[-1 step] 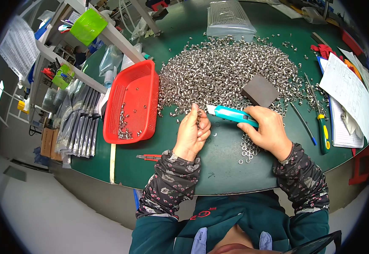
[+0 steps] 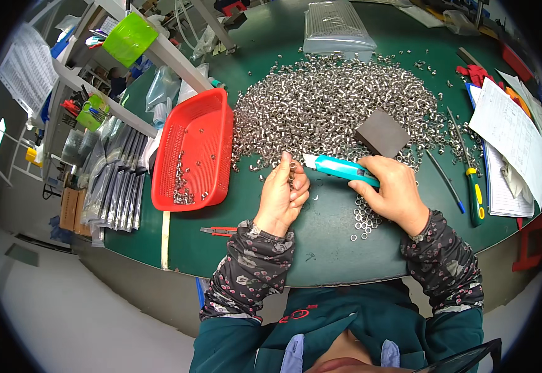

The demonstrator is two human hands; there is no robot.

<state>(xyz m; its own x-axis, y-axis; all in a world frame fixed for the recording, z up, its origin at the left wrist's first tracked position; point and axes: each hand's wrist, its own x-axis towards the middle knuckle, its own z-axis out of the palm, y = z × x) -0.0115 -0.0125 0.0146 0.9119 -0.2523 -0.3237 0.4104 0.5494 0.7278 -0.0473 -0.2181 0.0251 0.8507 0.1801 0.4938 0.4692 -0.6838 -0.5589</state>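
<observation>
My right hand (image 2: 397,191) is closed around a turquoise utility knife (image 2: 336,167), its blade pointing left toward my other hand. My left hand (image 2: 278,198) is curled, with a few small metal rings (image 2: 292,176) between thumb and fingers; the knife's tip is close beside them. Whether the blade touches a ring cannot be made out. Beyond both hands spreads a big heap of shiny metal rings (image 2: 327,93). A small group of flat-lying rings (image 2: 362,222) sits on the green table (image 2: 330,258), partly under my right hand.
Left of the heap stands a red perforated basket (image 2: 184,124) with some rings. A dark block (image 2: 382,133) rests at the heap's edge. Nearby are a red cutter (image 2: 219,231), a yellow-green screwdriver (image 2: 475,198), a pen-like rod (image 2: 446,181) and papers (image 2: 508,127).
</observation>
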